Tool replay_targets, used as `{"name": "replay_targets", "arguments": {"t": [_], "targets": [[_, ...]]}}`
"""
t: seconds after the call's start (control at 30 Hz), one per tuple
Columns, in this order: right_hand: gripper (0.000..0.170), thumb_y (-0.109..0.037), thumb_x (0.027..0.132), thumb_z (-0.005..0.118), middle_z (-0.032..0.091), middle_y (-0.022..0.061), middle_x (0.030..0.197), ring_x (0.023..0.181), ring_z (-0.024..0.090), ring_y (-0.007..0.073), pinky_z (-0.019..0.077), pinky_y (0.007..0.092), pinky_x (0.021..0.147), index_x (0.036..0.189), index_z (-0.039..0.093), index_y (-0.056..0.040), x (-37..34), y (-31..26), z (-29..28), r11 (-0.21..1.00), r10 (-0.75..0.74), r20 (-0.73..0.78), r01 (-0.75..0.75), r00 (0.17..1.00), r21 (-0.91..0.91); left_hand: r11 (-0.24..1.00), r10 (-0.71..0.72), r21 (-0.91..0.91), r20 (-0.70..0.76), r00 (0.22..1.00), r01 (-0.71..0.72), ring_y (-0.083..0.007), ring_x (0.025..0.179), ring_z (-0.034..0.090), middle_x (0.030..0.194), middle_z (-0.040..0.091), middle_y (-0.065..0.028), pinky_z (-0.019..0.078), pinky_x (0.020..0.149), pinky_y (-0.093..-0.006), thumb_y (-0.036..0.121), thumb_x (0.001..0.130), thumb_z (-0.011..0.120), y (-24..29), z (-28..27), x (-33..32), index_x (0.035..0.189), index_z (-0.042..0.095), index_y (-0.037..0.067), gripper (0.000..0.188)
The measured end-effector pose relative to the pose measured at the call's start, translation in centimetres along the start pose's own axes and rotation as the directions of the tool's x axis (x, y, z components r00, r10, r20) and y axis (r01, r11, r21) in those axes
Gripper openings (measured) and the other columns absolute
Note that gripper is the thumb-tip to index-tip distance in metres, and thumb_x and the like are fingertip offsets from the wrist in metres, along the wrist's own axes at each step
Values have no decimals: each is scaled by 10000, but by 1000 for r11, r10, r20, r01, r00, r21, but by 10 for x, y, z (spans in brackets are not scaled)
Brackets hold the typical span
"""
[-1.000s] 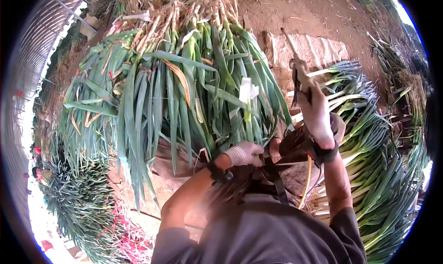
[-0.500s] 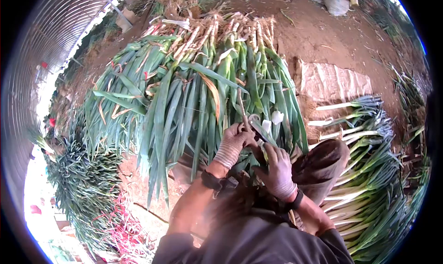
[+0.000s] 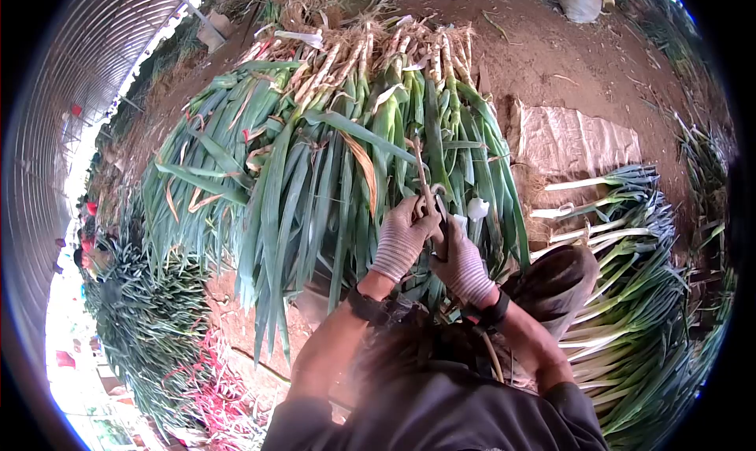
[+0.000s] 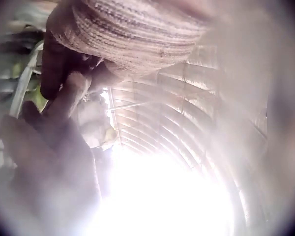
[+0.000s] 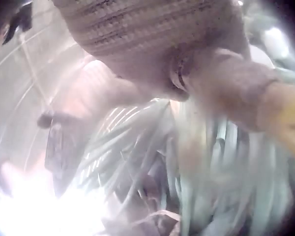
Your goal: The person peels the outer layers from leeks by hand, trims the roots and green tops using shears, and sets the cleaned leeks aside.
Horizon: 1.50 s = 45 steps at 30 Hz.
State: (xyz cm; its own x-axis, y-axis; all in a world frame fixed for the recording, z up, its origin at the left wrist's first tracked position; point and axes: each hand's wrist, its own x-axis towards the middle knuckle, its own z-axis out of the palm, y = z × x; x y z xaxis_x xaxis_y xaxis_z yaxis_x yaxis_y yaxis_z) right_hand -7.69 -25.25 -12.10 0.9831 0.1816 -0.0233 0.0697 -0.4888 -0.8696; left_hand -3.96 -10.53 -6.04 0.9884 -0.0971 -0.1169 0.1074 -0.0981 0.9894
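left hand clamped round a slender brown rod, right hand drawn closer to it than 0.5 s ago, its grip impossible to tell, rod above long green leaves

The 2 gloves at centre were matt, ribbed knit cloth; the leaves at left looked smooth, the sheet at upper right matt and wrinkled.

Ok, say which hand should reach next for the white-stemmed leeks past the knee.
The right hand, probably: it lies nearer those leeks, with the knee between. The left hand is farther across and grips a brown tool.
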Motion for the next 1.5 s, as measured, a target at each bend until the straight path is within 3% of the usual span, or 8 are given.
{"name": "replay_targets", "arguments": {"t": [0.13, 0.23, 0.3, 0.4, 0.6, 0.87, 1.2, 1.5], "targets": [[638, -27, 757, 724, 619, 78, 950, 816, 596, 165, 535, 314, 756, 1338, 470, 44, 34, 22, -19, 887, 51, 135, -108, 989, 450, 933, 233, 294, -54, 971, -208, -208, 735, 664, 852, 671, -122, 537, 671, -327, 138, 861, 742, -8, -24, 23, 1146, 603, 9, 343], [479, -110, 789, 709, 606, 128, 865, 781, 560, 166, 516, 328, 753, 1208, 519, 25, 66, 20, -53, 932, 73, 42, -83, 996, 353, 674, 182, 739, -143, 973, -17, -215, 899, 696, 925, 722, -150, 553, 798, -322, 161, 870, 734, 56, -37, 39, 1237, 639, 74, 389], [397, -141, 807, 693, 583, 130, 786, 721, 543, 183, 503, 336, 705, 1130, 539, 31, 81, -1, -65, 954, -2, 82, -23, 997, 298, 409, 398, 899, -21, 917, -157, -281, 943, 691, 974, 712, -171, 545, 834, -390, 241, 860, 724, 47, -45, 77, 1201, 661, 85, 381], [309, -133, 807, 693, 563, 131, 746, 697, 540, 169, 492, 341, 667, 1017, 543, 37, 103, 5, -64, 963, 0, 200, -54, 980, 265, -7, 149, 1000, 29, 988, -28, -281, 1111, 632, 1112, 702, -106, 501, 901, -433, 228, 852, 687, 57, -34, 142, 1144, 695, 115, 314], [290, -62, 811, 693, 557, 83, 734, 667, 554, 124, 496, 316, 626, 1051, 561, 33, 97, 29, -52, 877, 100, 131, -150, 986, 456, -282, 110, 940, -165, 980, 190, -284, 1097, 658, 1186, 698, -131, 536, 912, -422, 418, 769, 800, -9, -45, 251, 1198, 640, 82, 568], [401, -73, 833, 696, 494, 102, 708, 634, 476, 132, 469, 314, 600, 1192, 547, 28, 95, 41, -62, 947, -20, 53, 2, 998, 322, 330, -111, 928, -145, 983, 174, -419, 1087, 649, 1171, 657, -279, 505, 972, -430, 382, 685, 884, -15, -22, 221, 1234, 498, -34, 789], [367, -153, 786, 717, 556, 226, 683, 633, 594, 435, 464, 460, 570, 1042, 507, 7, 13, 33, -55, 987, -19, 2, 18, 1000, 160, 621, -156, 755, -146, 977, 212, -415, 1048, 653, 1089, 666, -268, 520, 892, -434, 301, 697, 834, -49, 6, 68, 1223, 484, -17, 708], [393, -168, 802, 734, 591, 232, 731, 696, 622, 446, 493, 467, 610, 1056, 484, -3, -74, 18, -50, 991, 102, 111, -111, 989, 75, 805, 52, 591, -160, 986, 54, -335, 947, 657, 1063, 653, -199, 529, 848, -391, 176, 749, 819, -84, 8, 38, 1239, 489, -16, 621]]}}
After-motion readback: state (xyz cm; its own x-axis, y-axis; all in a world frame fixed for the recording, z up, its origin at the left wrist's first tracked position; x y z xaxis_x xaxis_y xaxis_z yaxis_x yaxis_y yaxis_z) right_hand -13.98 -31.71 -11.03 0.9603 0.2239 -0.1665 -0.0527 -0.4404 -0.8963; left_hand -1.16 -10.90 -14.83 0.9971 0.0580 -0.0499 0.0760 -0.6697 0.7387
